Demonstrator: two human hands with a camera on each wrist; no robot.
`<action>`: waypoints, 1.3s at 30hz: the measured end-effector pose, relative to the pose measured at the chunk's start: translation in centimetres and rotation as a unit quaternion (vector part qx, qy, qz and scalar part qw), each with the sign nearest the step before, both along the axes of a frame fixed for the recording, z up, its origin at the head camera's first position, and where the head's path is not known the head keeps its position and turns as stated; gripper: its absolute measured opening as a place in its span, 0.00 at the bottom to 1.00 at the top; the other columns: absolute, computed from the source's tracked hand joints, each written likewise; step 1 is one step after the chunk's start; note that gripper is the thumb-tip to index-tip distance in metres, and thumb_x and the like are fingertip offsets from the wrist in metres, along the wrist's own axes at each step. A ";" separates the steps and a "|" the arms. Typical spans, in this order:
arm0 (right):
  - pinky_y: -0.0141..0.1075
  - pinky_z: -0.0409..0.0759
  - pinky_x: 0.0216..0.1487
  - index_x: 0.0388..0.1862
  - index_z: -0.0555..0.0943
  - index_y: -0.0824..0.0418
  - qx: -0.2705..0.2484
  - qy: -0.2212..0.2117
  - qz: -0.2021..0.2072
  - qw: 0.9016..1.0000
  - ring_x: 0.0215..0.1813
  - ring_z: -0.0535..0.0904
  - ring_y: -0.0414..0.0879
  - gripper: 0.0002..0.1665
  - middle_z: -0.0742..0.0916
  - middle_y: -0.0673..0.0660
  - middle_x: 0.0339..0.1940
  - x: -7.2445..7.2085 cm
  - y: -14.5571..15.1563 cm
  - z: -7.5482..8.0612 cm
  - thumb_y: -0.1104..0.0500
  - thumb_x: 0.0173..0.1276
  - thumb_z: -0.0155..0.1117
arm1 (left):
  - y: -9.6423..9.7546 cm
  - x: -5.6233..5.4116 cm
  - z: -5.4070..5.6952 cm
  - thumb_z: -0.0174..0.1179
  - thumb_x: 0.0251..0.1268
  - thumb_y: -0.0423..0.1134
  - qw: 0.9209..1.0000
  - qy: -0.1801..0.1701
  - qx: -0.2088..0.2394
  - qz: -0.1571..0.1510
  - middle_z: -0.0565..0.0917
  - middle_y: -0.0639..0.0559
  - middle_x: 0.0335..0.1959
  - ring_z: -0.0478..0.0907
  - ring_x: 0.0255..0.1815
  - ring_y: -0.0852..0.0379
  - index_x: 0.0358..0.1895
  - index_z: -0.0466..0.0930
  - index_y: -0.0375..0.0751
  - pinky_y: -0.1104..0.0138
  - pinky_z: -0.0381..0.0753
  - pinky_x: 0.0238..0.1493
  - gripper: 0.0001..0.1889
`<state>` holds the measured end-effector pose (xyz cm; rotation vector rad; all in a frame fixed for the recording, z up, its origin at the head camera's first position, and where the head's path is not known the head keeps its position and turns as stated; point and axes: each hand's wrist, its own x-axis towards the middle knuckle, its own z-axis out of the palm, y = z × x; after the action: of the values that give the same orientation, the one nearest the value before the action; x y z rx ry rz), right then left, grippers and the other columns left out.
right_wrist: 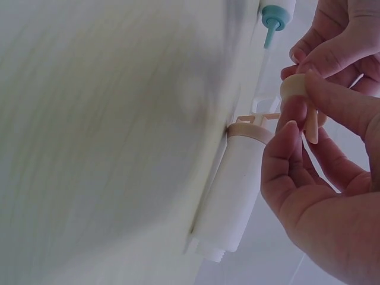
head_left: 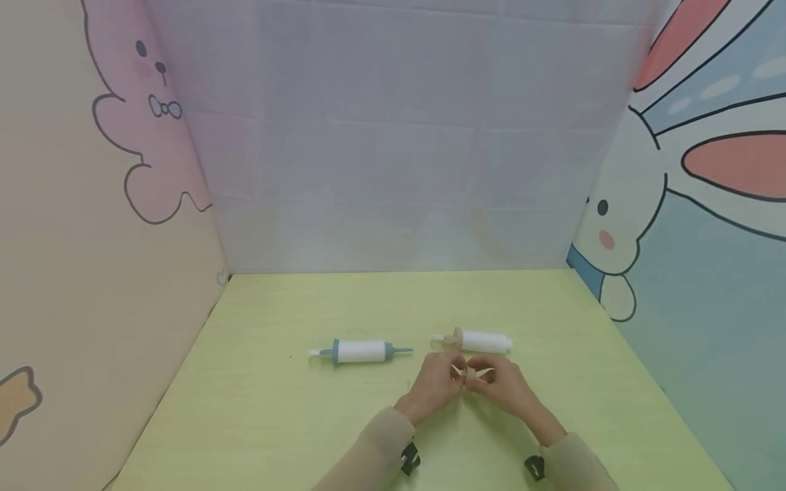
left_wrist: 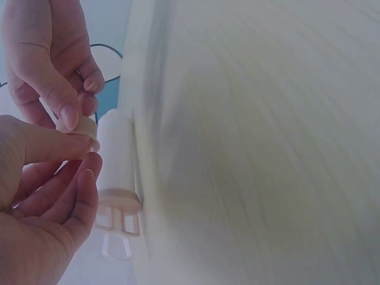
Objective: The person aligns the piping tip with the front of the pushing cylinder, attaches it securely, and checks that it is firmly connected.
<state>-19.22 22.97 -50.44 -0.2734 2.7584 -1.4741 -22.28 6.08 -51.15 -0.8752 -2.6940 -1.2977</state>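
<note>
Both hands meet in front of a white barrel at the right of the table. My left hand [head_left: 434, 383] and my right hand [head_left: 505, 387] pinch a small beige nozzle cap [right_wrist: 292, 89] between thumbs and fingers. A narrow beige spout [right_wrist: 312, 126] sticks out of the cap beside the right fingers. Just beyond the hands lies a white plunger-type dispenser [head_left: 485, 341] on its side, with a beige collar [right_wrist: 249, 130] and a handle at its left end. Its bare threaded neck [right_wrist: 211, 250] shows in the right wrist view.
To the left on the pale yellow-green table [head_left: 264, 416] lies a second white dispenser [head_left: 361, 351] with teal ends, its thin teal spout [head_left: 402, 350] pointing right. Cartoon-printed panels stand at both sides, and a white sheet [head_left: 393, 150] hangs behind the table.
</note>
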 end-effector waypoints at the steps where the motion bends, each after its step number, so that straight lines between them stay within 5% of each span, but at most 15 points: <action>1: 0.34 0.79 0.30 0.46 0.81 0.64 0.002 0.001 -0.001 1.000 0.32 0.82 0.44 0.19 0.85 0.60 0.45 0.0 -0.1 0.0 0.63 0.55 0.73 | 0.0 0.0 0.0 0.65 0.48 0.24 1.000 -0.001 0.000 -0.001 0.84 0.53 0.34 0.77 0.27 0.69 0.33 0.81 0.41 0.78 0.73 0.25 0.10; 13: 0.33 0.80 0.35 0.44 0.81 0.64 0.009 0.015 0.005 1.000 0.37 0.84 0.49 0.17 0.85 0.60 0.44 -0.2 -0.3 -0.1 0.66 0.55 0.73 | -0.3 0.0 -0.3 0.59 0.42 0.17 1.000 0.015 -0.005 -0.015 0.83 0.54 0.32 0.75 0.27 0.70 0.34 0.80 0.40 0.79 0.73 0.27 0.16; 29: 0.35 0.81 0.39 0.43 0.81 0.65 -0.015 0.019 0.017 1.000 0.41 0.84 0.54 0.16 0.85 0.61 0.43 0.0 -0.5 0.0 0.69 0.54 0.72 | -0.4 -0.1 -0.5 0.62 0.43 0.21 0.998 0.053 -0.023 -0.003 0.83 0.55 0.29 0.75 0.26 0.69 0.33 0.81 0.41 0.78 0.72 0.27 0.14; 39: 0.37 0.81 0.40 0.44 0.81 0.68 -0.023 0.024 0.027 0.999 0.41 0.84 0.57 0.16 0.85 0.64 0.43 0.1 -0.5 0.4 0.68 0.55 0.72 | -0.6 -0.1 -0.1 0.65 0.48 0.25 0.999 0.042 -0.023 -0.004 0.83 0.57 0.29 0.75 0.26 0.69 0.33 0.81 0.43 0.79 0.72 0.27 0.10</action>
<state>-19.17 22.48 -50.04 -0.3846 2.7337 -1.5394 -22.34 5.51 -51.29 -0.9230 -2.6690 -1.1764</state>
